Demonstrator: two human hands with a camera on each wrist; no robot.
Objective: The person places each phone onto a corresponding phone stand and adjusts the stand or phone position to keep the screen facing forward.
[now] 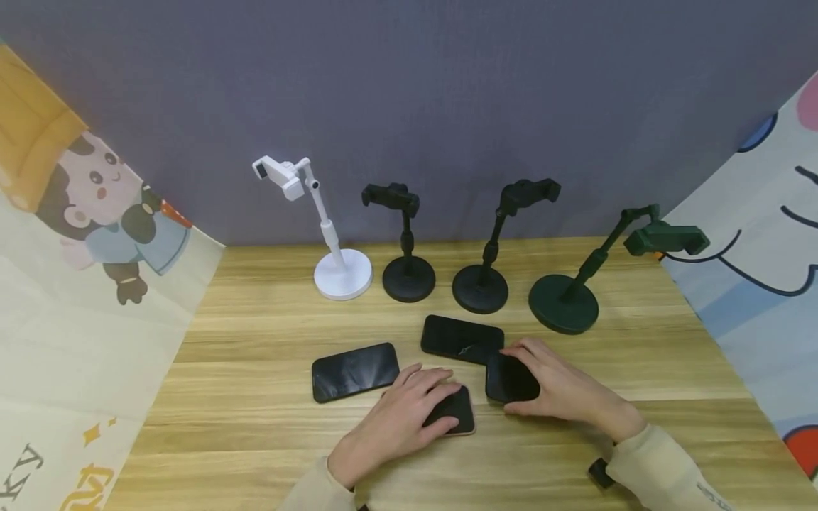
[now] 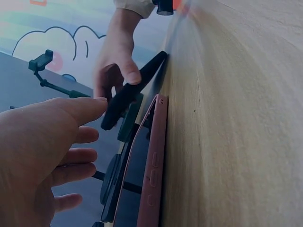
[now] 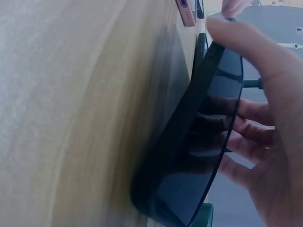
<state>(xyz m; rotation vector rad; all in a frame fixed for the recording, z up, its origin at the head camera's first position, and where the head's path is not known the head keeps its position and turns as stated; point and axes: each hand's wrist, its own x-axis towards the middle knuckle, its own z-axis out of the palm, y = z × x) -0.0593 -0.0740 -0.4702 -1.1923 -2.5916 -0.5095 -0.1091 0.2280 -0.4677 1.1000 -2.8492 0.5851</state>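
My right hand [image 1: 556,387] grips a black smartphone [image 1: 511,380] by its edges, thumb on the near side and fingers on the far side. In the right wrist view that phone [image 3: 173,142] is tilted, its upper end raised off the wooden table. My left hand [image 1: 405,411] hovers over a smartphone with a pink frame [image 1: 459,411], fingers loosely extended. The left wrist view shows the pink-framed phone [image 2: 154,165] lying flat, with a gap to the fingers. Another black smartphone [image 1: 354,372] lies left of my left hand. A black smartphone with a cracked-looking mark [image 1: 456,337] lies behind both hands.
Along the table's back edge stand a white phone stand [image 1: 343,273], two black phone stands, left [image 1: 409,279] and right [image 1: 481,289], and a dark green phone stand [image 1: 564,304]. A grey wall panel [image 1: 409,106] rises behind them; printed sheets border both sides.
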